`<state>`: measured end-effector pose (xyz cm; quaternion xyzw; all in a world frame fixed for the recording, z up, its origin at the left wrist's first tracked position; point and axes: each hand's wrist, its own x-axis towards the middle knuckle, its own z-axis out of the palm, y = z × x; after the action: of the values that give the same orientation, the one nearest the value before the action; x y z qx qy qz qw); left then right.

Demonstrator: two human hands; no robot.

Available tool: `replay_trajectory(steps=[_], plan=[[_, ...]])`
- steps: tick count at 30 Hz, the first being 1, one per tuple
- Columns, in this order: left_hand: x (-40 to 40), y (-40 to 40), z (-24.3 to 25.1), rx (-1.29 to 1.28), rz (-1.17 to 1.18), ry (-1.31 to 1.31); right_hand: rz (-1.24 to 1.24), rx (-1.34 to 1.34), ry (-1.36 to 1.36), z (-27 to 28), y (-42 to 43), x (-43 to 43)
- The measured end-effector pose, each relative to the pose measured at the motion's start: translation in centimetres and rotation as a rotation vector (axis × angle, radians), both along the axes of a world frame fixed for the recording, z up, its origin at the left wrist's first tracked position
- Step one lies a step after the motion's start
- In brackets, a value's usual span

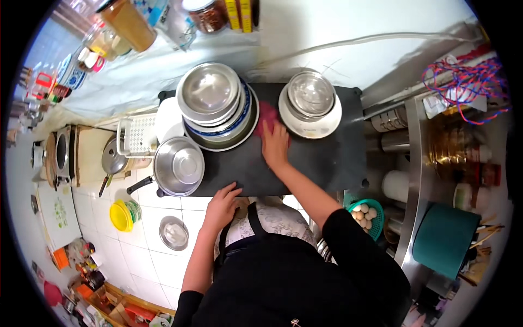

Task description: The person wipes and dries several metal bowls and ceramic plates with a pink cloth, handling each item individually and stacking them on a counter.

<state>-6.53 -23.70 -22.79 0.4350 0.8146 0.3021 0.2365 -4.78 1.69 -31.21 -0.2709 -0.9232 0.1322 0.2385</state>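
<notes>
My right hand [275, 144] presses a crumpled pinkish-red cloth [267, 112] onto the dark tabletop [245, 173], in the gap between two stacks of dishes. Left of the cloth rises a tall stack of metal bowls and basins [209, 92], one with a blue patterned rim. To its right, several metal bowls [310, 94] sit in a wide white dish [312, 130]. My left hand [220, 206] rests at the table's front edge, fingers apart and holding nothing. Near it stands a metal saucepan [178, 165] with a black handle.
A white perforated basket [141, 135] is left of the table. On the tiled floor are a yellow-lidded tub [121, 216] and a metal bowl [173, 233]. A green basket of eggs [378, 216] sits at the right, beside a metal shelf [412, 180]. Jars [206, 18] line the ledge above.
</notes>
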Motion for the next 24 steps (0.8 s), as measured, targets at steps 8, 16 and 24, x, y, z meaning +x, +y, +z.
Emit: replay_trajectory(steps=[8,16,24], plan=[[-3.9,-8.2,3.6,0.265,0.461,0.49,0.015,-0.02,0.114,-1.3,-1.3,-0.8],[-16.2,-10.8,1.8,0.003,0.657,0.594,0.567,-0.175,-0.024,1.6,-9.8,7.4],[-18.1,-11.1,0.1,-0.37,0.445,0.491,0.172,-0.129,-0.045,1.8,-8.4,8.3]])
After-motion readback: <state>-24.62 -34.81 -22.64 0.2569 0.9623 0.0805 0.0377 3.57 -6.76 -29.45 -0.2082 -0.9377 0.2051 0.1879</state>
